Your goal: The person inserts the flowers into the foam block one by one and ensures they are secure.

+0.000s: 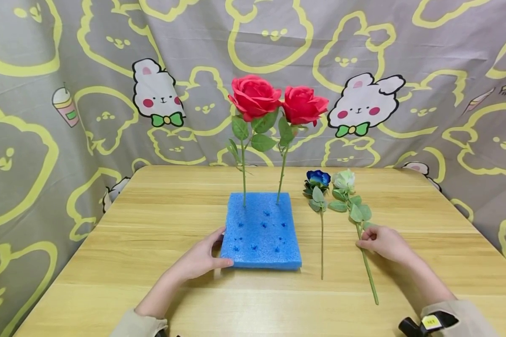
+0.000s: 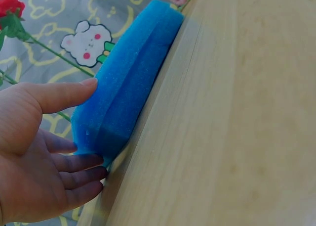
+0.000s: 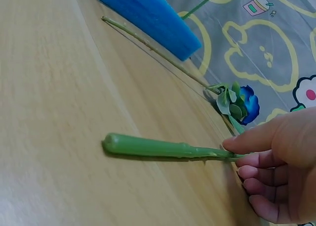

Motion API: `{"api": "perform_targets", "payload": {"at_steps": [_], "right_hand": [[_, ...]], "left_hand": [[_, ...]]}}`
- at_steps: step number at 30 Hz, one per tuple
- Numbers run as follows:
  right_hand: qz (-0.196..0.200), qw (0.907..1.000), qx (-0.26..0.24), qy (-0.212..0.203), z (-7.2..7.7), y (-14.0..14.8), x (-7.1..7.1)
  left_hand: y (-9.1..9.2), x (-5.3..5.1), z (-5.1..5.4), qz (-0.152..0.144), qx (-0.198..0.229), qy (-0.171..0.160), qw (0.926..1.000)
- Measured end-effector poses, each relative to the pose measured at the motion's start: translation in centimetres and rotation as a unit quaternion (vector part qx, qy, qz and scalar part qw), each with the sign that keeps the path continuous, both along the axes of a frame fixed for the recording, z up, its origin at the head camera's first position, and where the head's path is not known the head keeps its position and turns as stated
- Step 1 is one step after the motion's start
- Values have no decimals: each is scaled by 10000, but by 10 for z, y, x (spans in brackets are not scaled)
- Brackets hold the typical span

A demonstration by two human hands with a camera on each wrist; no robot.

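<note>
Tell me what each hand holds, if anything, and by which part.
The right hand pinches the white flower by its stem, just below the leaves. The left hand merely touches the left side of the blue foam block.

Head: facing forward and down from above the near side of the wooden tabletop [image 1: 109, 262], set widest, reaching back to the cartoon-print curtain [image 1: 202, 42].
Left wrist: close at the left hand [image 2: 44, 152], tilted, facing low along the blue foam block [image 2: 128, 82].
Right wrist: close at the right hand [image 3: 284, 161], tilted oppositely, facing low across the green flower stem [image 3: 148, 147].
All three: sharing the blue foam block.
Head, right wrist: sharing the green flower stem.
</note>
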State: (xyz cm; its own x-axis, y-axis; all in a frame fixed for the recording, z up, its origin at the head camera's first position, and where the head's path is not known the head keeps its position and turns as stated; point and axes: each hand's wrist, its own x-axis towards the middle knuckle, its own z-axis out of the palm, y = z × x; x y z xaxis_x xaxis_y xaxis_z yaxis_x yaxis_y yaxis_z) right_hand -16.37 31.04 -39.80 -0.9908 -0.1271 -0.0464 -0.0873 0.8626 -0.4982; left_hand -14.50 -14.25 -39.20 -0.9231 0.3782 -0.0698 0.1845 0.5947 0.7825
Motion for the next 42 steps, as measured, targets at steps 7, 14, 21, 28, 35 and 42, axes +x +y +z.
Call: {"api": "perform_targets", "payload": {"at_steps": [7, 14, 21, 28, 35, 42], "right_hand": [[-122, 9998, 161, 7, 2, -1, -1], [-261, 9994, 59, -241, 5, -1, -2], [-413, 9973, -388, -471, 6, 2, -3], [-189, 9941, -825, -683, 6, 5, -3], [-301, 9838, -1351, -1140, 4, 8, -1], [-359, 9824, -1427, -1154, 2, 10, -2]], "left_hand": [[0, 0, 1, 45, 0, -20, 10000], [0, 0, 1, 20, -36, 43, 10000], [0, 0, 1, 8, -21, 26, 10000], [-1, 0, 0, 3, 6, 8, 10000], [-1, -1, -1, -9, 12, 34, 10000], [-1, -1, -1, 19, -31, 48, 10000]]}}
